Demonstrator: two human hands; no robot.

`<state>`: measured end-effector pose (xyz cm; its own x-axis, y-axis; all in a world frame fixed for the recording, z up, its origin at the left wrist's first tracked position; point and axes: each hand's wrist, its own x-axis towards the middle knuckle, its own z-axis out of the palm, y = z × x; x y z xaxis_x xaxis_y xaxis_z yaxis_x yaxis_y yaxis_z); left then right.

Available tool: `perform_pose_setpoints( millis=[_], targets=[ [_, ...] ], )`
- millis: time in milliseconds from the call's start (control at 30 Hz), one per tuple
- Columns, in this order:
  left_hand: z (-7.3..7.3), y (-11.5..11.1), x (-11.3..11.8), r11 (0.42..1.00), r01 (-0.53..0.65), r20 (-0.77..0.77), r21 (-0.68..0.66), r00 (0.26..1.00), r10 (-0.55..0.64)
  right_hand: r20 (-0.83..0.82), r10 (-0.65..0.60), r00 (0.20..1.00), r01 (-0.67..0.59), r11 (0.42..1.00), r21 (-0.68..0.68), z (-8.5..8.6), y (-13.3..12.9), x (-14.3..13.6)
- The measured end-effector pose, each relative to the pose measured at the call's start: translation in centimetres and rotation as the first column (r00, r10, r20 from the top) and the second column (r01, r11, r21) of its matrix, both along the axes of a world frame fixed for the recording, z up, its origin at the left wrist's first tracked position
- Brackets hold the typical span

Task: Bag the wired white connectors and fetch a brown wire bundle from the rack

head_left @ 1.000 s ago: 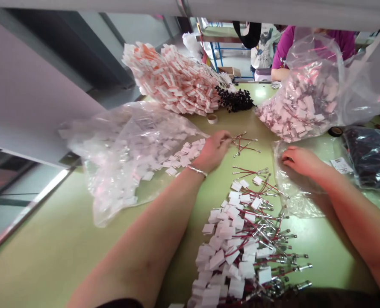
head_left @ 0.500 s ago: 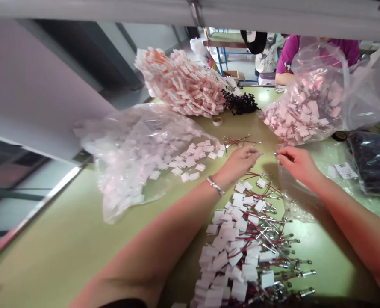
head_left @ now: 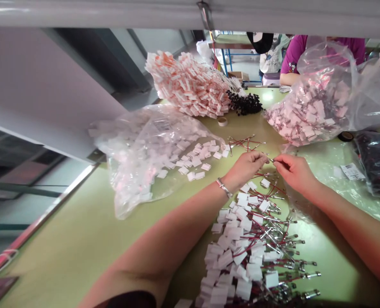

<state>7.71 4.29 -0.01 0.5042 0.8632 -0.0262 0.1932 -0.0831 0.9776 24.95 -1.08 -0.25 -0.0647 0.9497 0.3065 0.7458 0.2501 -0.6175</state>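
Fingertips nearly meet above the table, with a small metal piece (head_left: 271,160) between them. My left hand (head_left: 251,166), with a bracelet at the wrist, is closed in a pinch on one end of it. From the other side my right hand (head_left: 290,170) pinches its other end. Just below the hands lies a long pile of white tags (head_left: 233,233) on red wires, with shiny metal ends (head_left: 300,263) pointing right. A few loose red wires (head_left: 245,141) rest on the table behind my left hand.
A clear bag (head_left: 138,158) spills white pieces (head_left: 196,161) at left. Behind stand a bundle of pink-white pieces (head_left: 190,87), black parts (head_left: 245,103), a tape roll (head_left: 222,122) and a full clear bag (head_left: 314,107). Dark bagged items (head_left: 377,162) lie right. A person in purple (head_left: 294,53) sits opposite.
Both hands have come together, and the gap between their fingertips has closed around the small metal piece. The whole view has shifted slightly, moving the table's contents rightward.
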Motion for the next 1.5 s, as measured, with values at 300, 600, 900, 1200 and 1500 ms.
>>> perform_pose_setpoints(
  millis=[300, 600, 900, 1200, 1500],
  targets=[
    [0.1, 0.3, -0.5, 0.882, 0.201, -0.232, 0.425, 0.967, -0.108, -0.015, 0.07, 0.997, -0.072, 0.968, -0.239, 1.6, -0.2, -0.1],
    [-0.2, 4.8, -2.4, 0.857, 0.11, -0.267, 0.504, 0.963, 0.033, 0.041, 0.119, 0.992, -0.104, 0.96, -0.259, 0.5, 0.2, 0.1],
    [1.3, 9.4, 0.3, 0.853, 0.156, -0.614, 0.498, 0.758, 0.22, 0.392, -0.099, 0.914, 0.151, 0.983, -0.105, 0.9, 1.6, 4.2],
    [-0.4, 8.9, 2.0, 0.824, 0.274, -0.759, 0.496, 0.598, 0.258, 0.506, -0.174, 0.845, 0.256, 0.962, -0.097, -0.3, 2.6, 7.1],
    [-0.3, 10.2, -1.0, 0.88, -0.012, -0.68, 0.475, 0.629, 0.376, 0.577, -0.049, 0.815, 0.171, 0.972, -0.159, -1.1, 3.0, 6.2]
  ],
)
